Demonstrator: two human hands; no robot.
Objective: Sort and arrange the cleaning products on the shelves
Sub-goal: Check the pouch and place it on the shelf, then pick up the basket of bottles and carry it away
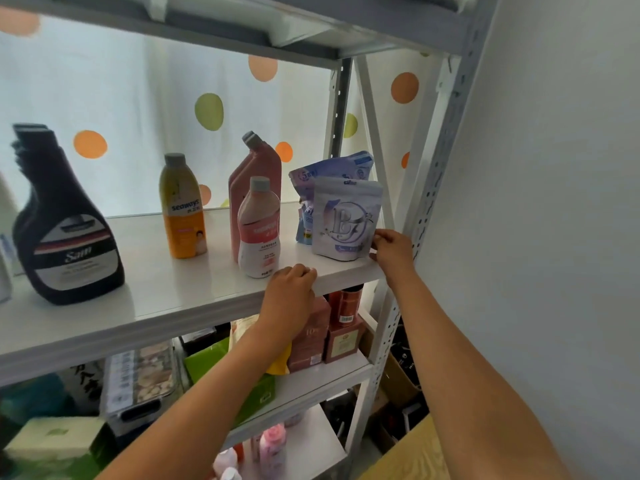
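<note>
On the white shelf [166, 292] in front of me the cleaning products stand in a loose row. At the right end, my right hand [393, 249] pinches the lower right edge of a pale pouch [346, 220] between thumb and fingers; the pouch stands upright near the front edge, just in front of a blue pouch [329, 171] that leans behind it. My left hand [291, 285] is curled over the shelf's front edge, fingers bent onto the top, holding nothing, just beside the base of a small pink bottle [259, 226]. Behind that bottle stands a taller pink bottle [259, 164] with an angled neck. Further left is a yellow bottle [183, 209], standing apart, and at the far left a big dark bottle [65, 233]. Below, brown boxes [343, 337] sit on the lower shelf [325, 372]. A dotted curtain [207, 112] hangs behind.
</note>
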